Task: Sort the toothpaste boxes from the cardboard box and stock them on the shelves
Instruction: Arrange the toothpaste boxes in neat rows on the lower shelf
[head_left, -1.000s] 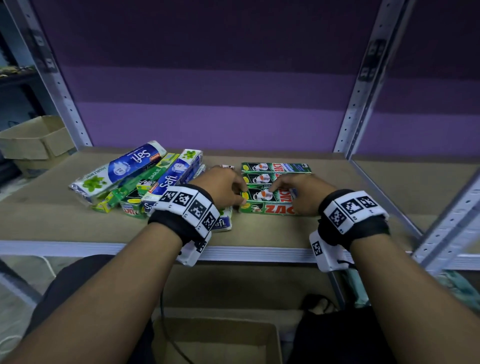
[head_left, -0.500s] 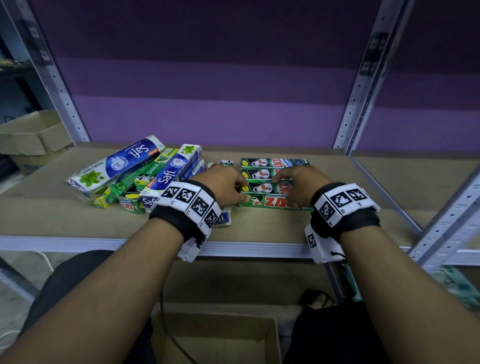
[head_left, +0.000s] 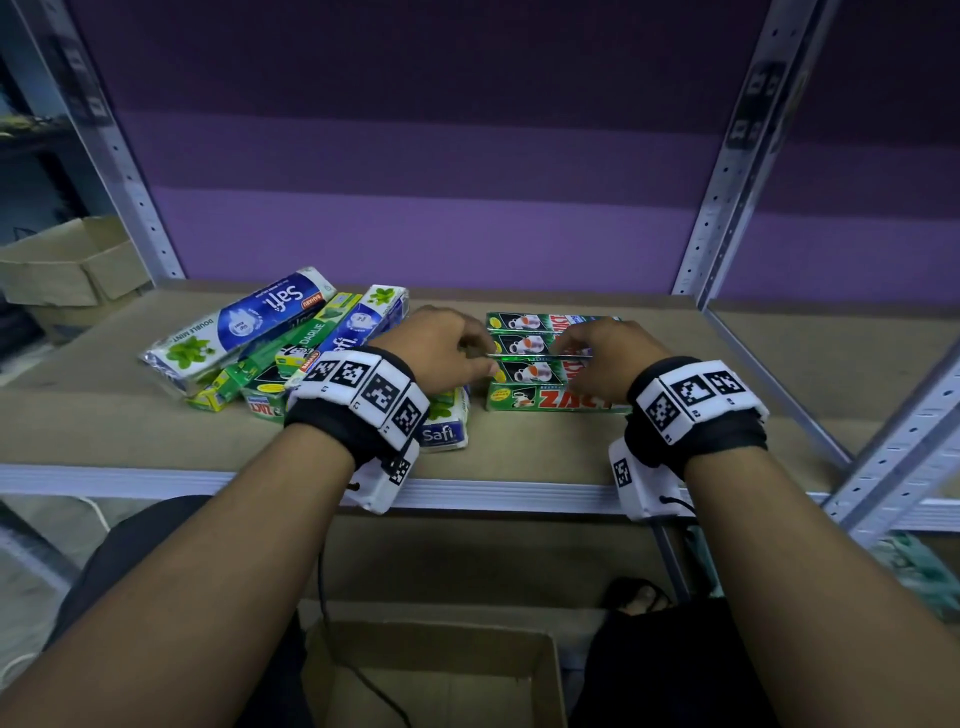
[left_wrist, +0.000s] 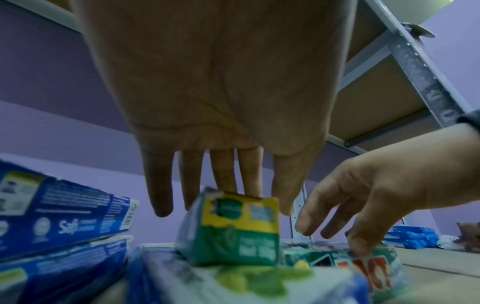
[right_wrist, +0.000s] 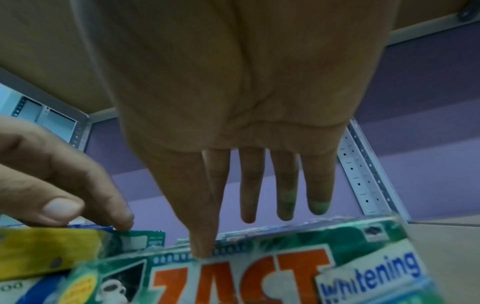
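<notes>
A row of green Zact toothpaste boxes (head_left: 553, 402) lies side by side on the brown shelf (head_left: 519, 452). Both hands hover over the row's middle. My left hand (head_left: 447, 353) pinches the left end of one green Zact box (left_wrist: 233, 226) between fingers and thumb. My right hand (head_left: 597, 358) reaches over the right part with straight fingers (right_wrist: 249, 195). Its thumb presses at the top edge of the nearest Zact box (right_wrist: 233, 277), and its fingertips hang free. A loose pile of blue Safi boxes (head_left: 270, 317) and green Darlie boxes lies to the left.
An open cardboard box (head_left: 431, 675) stands on the floor below the shelf edge. A second cardboard box (head_left: 67, 265) sits at the far left. Metal uprights (head_left: 727, 182) frame the bay, and the shelf surface (head_left: 779, 374) continues to the right.
Both hands have crept slightly toward the back over the Zact row, and one box's upper edge now shows raised between them. The pile at the left has not moved.
</notes>
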